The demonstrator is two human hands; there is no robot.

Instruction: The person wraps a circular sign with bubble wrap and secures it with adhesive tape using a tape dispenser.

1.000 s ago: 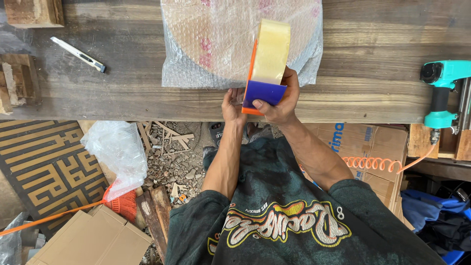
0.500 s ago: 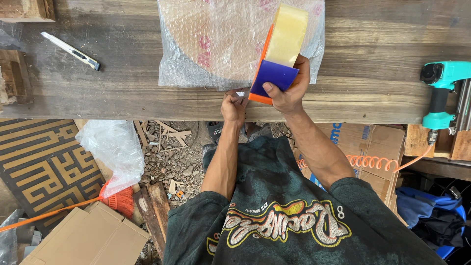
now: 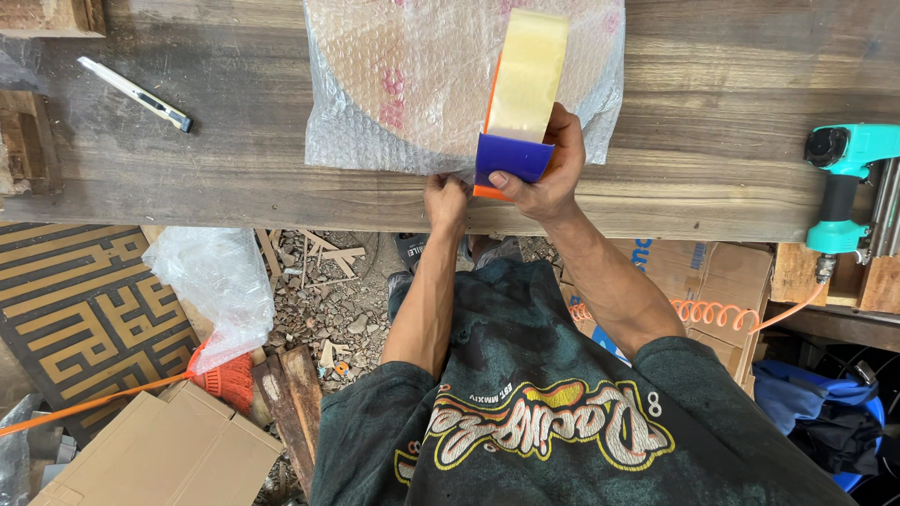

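Observation:
My right hand (image 3: 542, 178) grips a tape dispenser (image 3: 514, 126) with a blue and orange body and a wide roll of clear tape, held upright at the near edge of a bubble-wrapped round object (image 3: 422, 75) on the wooden workbench (image 3: 234, 169). My left hand (image 3: 446, 200) sits just left of the dispenser. Its fingertips pinch the near edge of the bubble wrap, where the tape end seems to lie.
A utility knife (image 3: 136, 94) lies on the bench at the left, wooden blocks (image 3: 28, 141) beyond it. A teal pneumatic nail gun (image 3: 844, 183) with an orange coiled hose (image 3: 722, 314) rests at the right. Below the bench are cardboard boxes (image 3: 159, 459), a plastic bag (image 3: 220, 281), rubble and a patterned panel (image 3: 75, 309).
The dispenser and both hands have moved slightly forward onto the near edge of the bubble-wrapped object. The left hand stays at the wrap's edge.

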